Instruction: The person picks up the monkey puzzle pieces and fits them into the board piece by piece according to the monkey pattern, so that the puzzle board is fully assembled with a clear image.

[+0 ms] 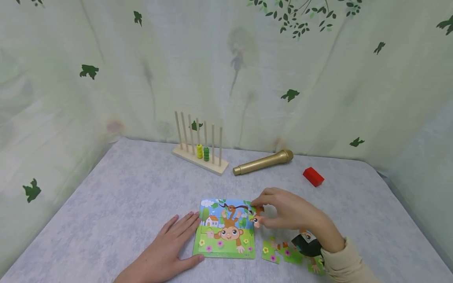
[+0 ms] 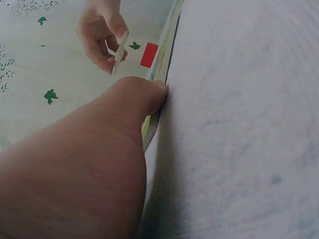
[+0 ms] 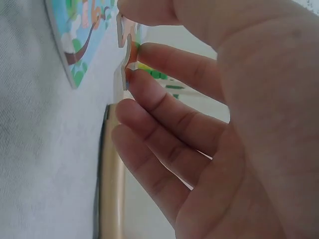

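A square jigsaw puzzle [image 1: 226, 245] with a monkey hanging from a branch lies on the table in the head view. My left hand [image 1: 173, 243] rests flat along its left side, thumb and fingers straight and touching the edge. Just over the puzzle's right edge, my right hand [image 1: 290, 208] pinches a jigsaw piece [image 1: 256, 221] with a brown and orange animal face. In the right wrist view that piece [image 3: 130, 55] stands nearly edge-on between thumb and fingers. Loose jigsaw pieces [image 1: 292, 256] lie right of the puzzle, partly hidden by the right wrist.
Behind the puzzle stands a wooden peg rack [image 1: 216, 168] with yellow and green beads on two pegs. A gold toy microphone [image 1: 263, 163] lies beside it, and a red block [image 1: 313, 177] sits further right. A leaf-printed cloth [image 1: 198, 70] hangs behind the table.
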